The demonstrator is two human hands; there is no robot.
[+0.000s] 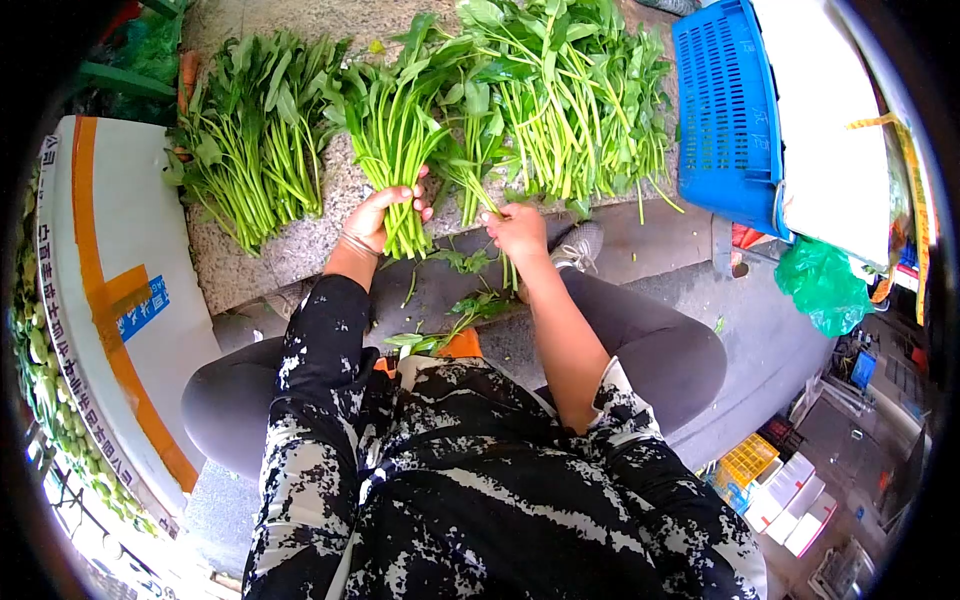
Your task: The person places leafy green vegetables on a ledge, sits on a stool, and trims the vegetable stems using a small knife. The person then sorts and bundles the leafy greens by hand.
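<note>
My left hand (378, 217) is wrapped round a bunch of water spinach (395, 150), its cut stems poking out below the fingers and its leaves lying toward the back. In my right hand (517, 231), closed fingers pinch the stem ends of a few leafy stalks (468, 172) just to the right of that bunch. A separate pile of greens (262, 150) lies on the stone slab (255, 275) at the left. A larger loose heap of stalks (575, 120) spreads over the slab's right side, beyond my right hand.
A blue plastic crate (727, 110) stands at the right, with a green plastic bag (823, 287) below it. A white foam box (130, 290) with orange tape flanks the left. Loose leaves (465, 310) lie on the ground between my knees.
</note>
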